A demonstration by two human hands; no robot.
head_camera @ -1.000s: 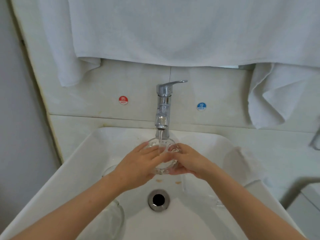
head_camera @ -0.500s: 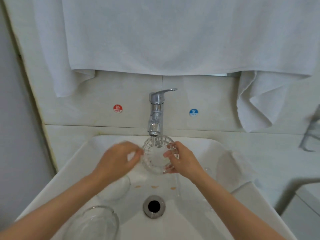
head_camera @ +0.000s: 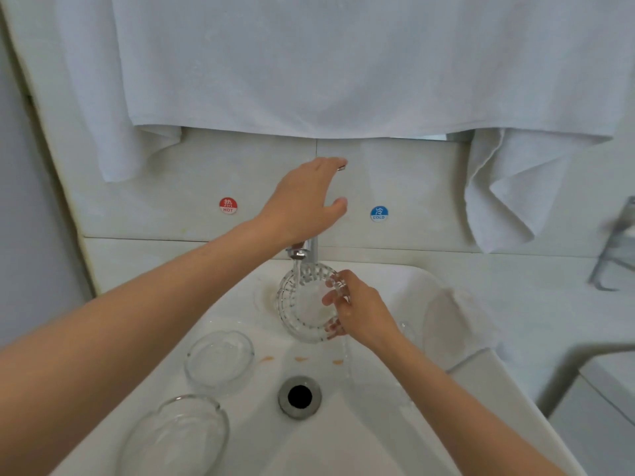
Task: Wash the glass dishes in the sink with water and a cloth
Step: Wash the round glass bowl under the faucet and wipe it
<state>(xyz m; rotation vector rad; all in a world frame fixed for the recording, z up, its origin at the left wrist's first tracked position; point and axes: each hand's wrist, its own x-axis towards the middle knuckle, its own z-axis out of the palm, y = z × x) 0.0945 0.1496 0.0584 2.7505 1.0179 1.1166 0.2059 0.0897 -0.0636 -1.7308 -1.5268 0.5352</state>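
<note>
Head view: white sink [head_camera: 457,424] fills the frame; right hand [head_camera: 360,312] grips the ribbed glass dish [head_camera: 302,304] by its rim under the faucet's [head_camera: 300,251] stream; left hand [head_camera: 305,201], fingers spread, reaches over the faucet handle.

Red sticker [head_camera: 228,205]: round, on the wall tile left of the tap; a white Chinese character, 热, above the word "HOT".
Blue sticker [head_camera: 379,213]: round, on the wall tile right of the tap; a white Chinese character, 冷, above the word "COLD".
</note>
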